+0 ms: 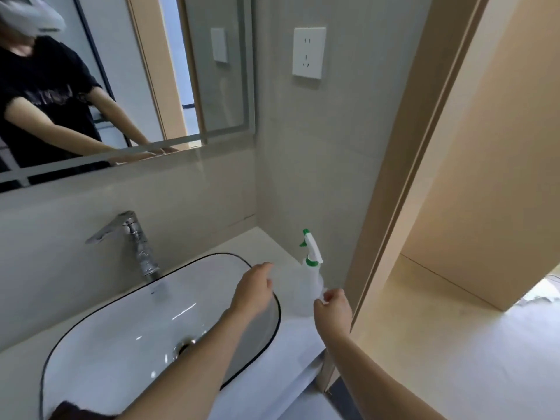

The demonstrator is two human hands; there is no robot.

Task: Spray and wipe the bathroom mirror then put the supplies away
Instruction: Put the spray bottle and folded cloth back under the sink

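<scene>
Between both hands point(254, 291) (right touching), spray bottle point(312, 283)

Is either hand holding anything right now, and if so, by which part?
The right hand is closed at the lower body of the translucent white spray bottle with green trigger; a firm grip cannot be confirmed. The left hand holds nothing.
</scene>
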